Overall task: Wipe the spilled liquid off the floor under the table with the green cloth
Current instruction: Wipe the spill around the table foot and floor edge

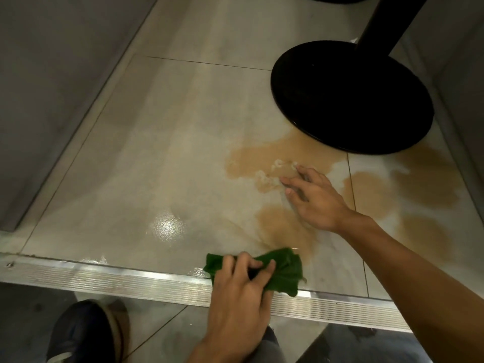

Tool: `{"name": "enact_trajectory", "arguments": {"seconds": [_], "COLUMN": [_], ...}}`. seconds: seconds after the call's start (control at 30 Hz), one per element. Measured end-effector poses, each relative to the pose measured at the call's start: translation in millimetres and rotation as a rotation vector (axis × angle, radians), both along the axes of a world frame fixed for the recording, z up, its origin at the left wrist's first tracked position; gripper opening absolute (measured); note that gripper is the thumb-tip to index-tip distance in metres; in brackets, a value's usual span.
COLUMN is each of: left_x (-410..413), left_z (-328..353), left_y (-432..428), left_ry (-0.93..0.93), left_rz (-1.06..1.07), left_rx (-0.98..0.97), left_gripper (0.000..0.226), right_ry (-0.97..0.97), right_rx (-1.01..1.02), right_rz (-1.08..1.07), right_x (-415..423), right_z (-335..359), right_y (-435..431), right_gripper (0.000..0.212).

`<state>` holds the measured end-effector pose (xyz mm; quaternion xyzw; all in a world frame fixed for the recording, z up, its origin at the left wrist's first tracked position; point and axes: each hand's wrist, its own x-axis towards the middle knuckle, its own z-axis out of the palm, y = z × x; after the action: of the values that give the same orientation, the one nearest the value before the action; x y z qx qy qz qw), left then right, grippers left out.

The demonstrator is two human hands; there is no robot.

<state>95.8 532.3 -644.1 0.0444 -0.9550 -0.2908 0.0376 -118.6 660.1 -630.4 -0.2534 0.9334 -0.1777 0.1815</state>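
Cloth (285, 268) lies before the spill (262, 155) (table base (351, 95) behind, seemingly touching it).

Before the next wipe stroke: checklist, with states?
1. Cloth gripped: ok. Left hand holds the green cloth bunched.
2. Cloth on spill: not ok. It sits by the metal threshold strip, at the spilled liquid's near edge.
3. Path free: not ok. Right hand lies open, fingers in the puddle.
4. Floor clean: not ok. Brown patches reach the black table base.
5. Liquid under the base: cannot tell.
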Motion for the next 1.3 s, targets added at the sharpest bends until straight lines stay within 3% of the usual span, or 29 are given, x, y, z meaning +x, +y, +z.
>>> {"name": "enact_trajectory", "arguments": {"seconds": [0.2,0.3,0.37,0.43,0.53,0.7,0.83,1.0,1.3], "left_x": [2.4,-5.9,-14.6,-25.2,-41.8,-40.9,-30.4,-25.8,-19.4], "left_z": [1.3,17.3,30.7,40.7,40.6,1.5,-6.5,-8.4,-9.4], "left_y": [-11.2,-25.2,-37.5,-46.7,-51.0,-30.4,-7.1,17.6,-43.4], "left_ry": [-0.093,-0.154,-0.068,0.043,0.165,0.044,-0.036,0.015,0.026], "left_rz": [-0.117,-0.003,0.13,0.221,0.23,-0.06,-0.083,-0.336,-0.549], "left_rx": [0.132,0.41,0.489,0.427,0.183,-0.163,-0.139,-0.089,-0.016], "left_gripper": [0.031,0.019,0.014,0.015,0.027,0.047,0.049,0.047,0.045], "right_ry": [-0.005,-0.026,-0.05,-0.057,-0.039,-0.059,-0.061,-0.045,-0.062], "right_rx": [0.017,0.0,-0.025,-0.033,-0.029,-0.034,-0.027,-0.012,-0.012], "right_rz": [0.014,0.015,0.006,0.007,0.009,-0.001,-0.005,0.011,0.016], "right_x": [0.5,-1.8,-4.2,-5.3,-4.8,-4.4,-3.5,-3.8,-6.5], "right_z": [-0.8,-0.9,-1.3,-2.7,-4.7,-4.4,-2.9,-3.6,-4.2], "right_y": [1.5,4.3,6.9,9.0,9.3,8.6,7.6,8.6,9.5], "right_gripper": [0.041,0.041,0.041,0.041,0.041,0.042,0.042,0.042,0.042]}}
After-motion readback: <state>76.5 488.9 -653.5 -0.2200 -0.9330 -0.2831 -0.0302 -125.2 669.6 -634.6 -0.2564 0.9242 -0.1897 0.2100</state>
